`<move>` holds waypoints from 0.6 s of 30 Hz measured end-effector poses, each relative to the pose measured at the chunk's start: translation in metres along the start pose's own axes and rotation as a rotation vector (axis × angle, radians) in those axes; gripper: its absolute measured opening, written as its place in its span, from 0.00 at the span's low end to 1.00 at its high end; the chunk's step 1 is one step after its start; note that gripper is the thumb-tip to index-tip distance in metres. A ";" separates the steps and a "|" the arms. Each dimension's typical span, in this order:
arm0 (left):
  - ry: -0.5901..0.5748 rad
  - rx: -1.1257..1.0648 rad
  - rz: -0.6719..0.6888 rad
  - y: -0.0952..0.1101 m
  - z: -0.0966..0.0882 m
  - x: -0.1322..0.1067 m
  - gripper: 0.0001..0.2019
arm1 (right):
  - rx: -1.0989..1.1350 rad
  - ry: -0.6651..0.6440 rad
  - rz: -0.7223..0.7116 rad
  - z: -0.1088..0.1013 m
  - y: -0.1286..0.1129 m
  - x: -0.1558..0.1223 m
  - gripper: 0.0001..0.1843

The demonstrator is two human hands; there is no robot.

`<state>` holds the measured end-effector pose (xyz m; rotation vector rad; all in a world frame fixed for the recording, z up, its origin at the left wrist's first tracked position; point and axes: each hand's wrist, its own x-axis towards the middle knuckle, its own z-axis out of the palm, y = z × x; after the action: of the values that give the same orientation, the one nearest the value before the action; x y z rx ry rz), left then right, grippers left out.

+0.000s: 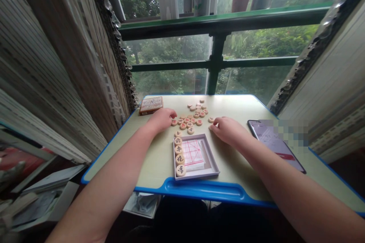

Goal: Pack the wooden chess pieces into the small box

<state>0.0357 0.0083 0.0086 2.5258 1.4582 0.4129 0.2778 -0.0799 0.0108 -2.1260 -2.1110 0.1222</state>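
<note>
my left hand (pixel 163 119) sits low at the tabletop (pixel 234 174), fingers curled just beside the leftmost of the loose chess pieces (pixel 199 122) — i can't tell if they grip anything. my right hand (pixel 226 128), thumb and fingertips close together, is at the right of that cluster; its hold is unclear too. the loose pieces lie scattered beyond an open box (pixel 197 175), where a column of black-marked discs (pixel 178 149) runs along the left wall — beside a red-lined sheet (pixel 193 151).
</note>
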 end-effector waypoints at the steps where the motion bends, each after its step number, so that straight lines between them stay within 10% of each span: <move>1: -0.010 -0.010 0.032 0.002 0.000 -0.001 0.16 | 0.003 0.001 -0.005 0.000 0.000 0.000 0.18; 18: -0.143 -0.078 0.100 0.007 -0.004 -0.007 0.20 | -0.055 -0.021 0.015 -0.004 0.000 0.000 0.19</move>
<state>0.0365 -0.0007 0.0140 2.5164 1.2446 0.2915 0.2786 -0.0801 0.0145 -2.1812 -2.1337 0.0897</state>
